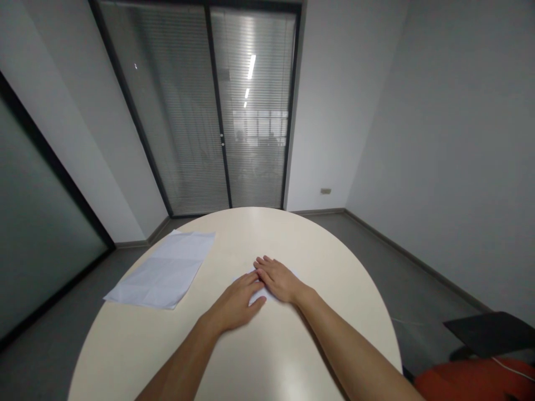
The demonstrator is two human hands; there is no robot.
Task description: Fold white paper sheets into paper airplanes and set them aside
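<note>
A small piece of white paper (259, 294) lies on the round table, mostly covered by my two hands. My left hand (239, 301) rests flat on its left part, thumb spread toward the right. Across its right part my right hand (279, 278) lies flat, fingers stretched to the upper left. The fingertips of both hands meet near the middle of the paper. Slivers of it show between the thumbs and beyond the hands; whether it is folded I cannot tell.
A larger creased white sheet (165, 273) lies at the table's left, its corner at the edge. The round cream table (334, 267) fills the foreground. An orange seat (468, 381) and a black panel (493, 333) stand at the lower right. Glass doors with blinds (259, 167) stand behind.
</note>
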